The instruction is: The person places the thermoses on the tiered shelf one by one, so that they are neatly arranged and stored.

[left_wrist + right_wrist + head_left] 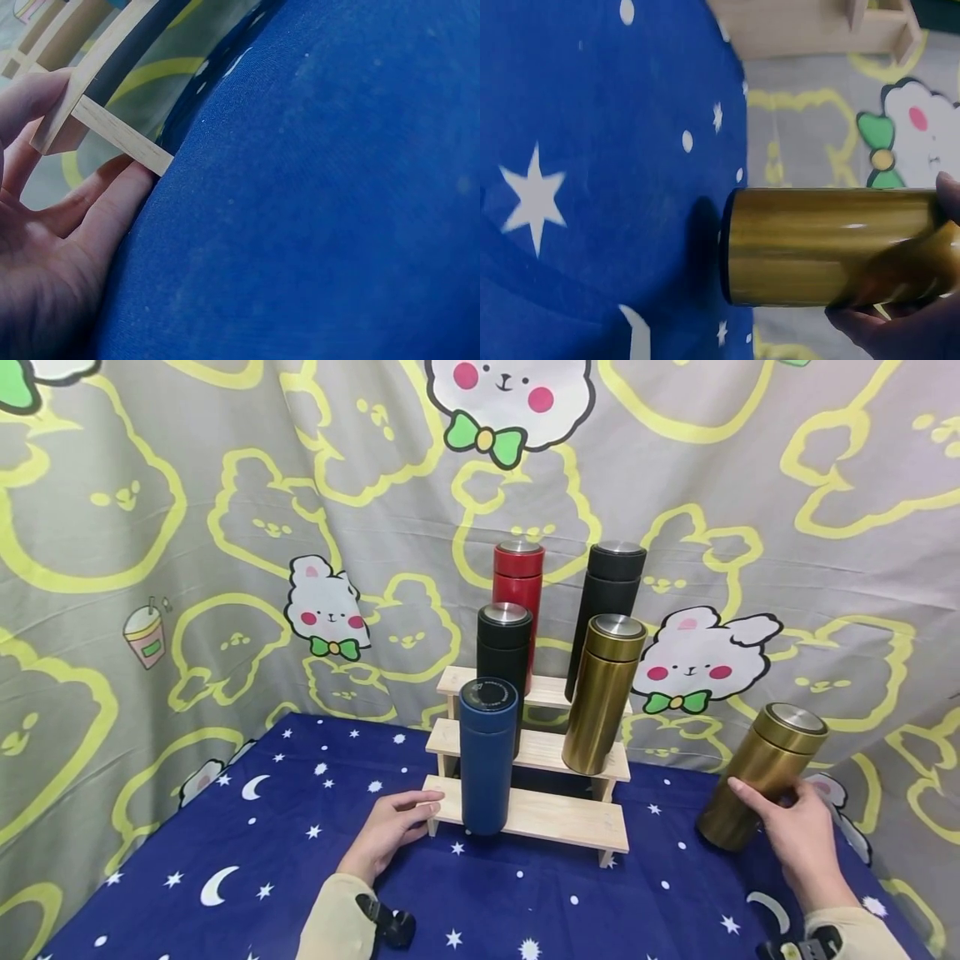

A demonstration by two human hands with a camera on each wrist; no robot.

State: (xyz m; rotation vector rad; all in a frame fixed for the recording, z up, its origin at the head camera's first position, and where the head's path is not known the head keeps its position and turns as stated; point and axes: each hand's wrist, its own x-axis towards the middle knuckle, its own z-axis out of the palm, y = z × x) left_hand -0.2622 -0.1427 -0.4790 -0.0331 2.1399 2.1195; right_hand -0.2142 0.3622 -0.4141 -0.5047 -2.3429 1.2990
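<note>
On the right, my right hand (pixel 802 831) grips a gold thermos bottle (pixel 765 768) round its body, thumb on the near side. The frames do not settle whether its dark base (pixel 726 247) touches the cloth. My left hand (pixel 393 827) holds the left end of a three-step wooden stand (pixel 555 818), with fingertips (pixel 142 180) by its front leg (pixel 124 135). A blue thermos (pixel 486 768) stands on the bottom step. Black (pixel 504 652) and gold (pixel 603 702) bottles occupy the middle step; red (pixel 517 585) and black (pixel 611 589) ones are at the top.
A dark blue cloth (pixel 300 860) with white stars and moons covers the table. Behind it hangs a grey curtain (pixel 405 527) with yellow outlines and rabbits. The gold bottle in hand is to the right of the stand, apart from it.
</note>
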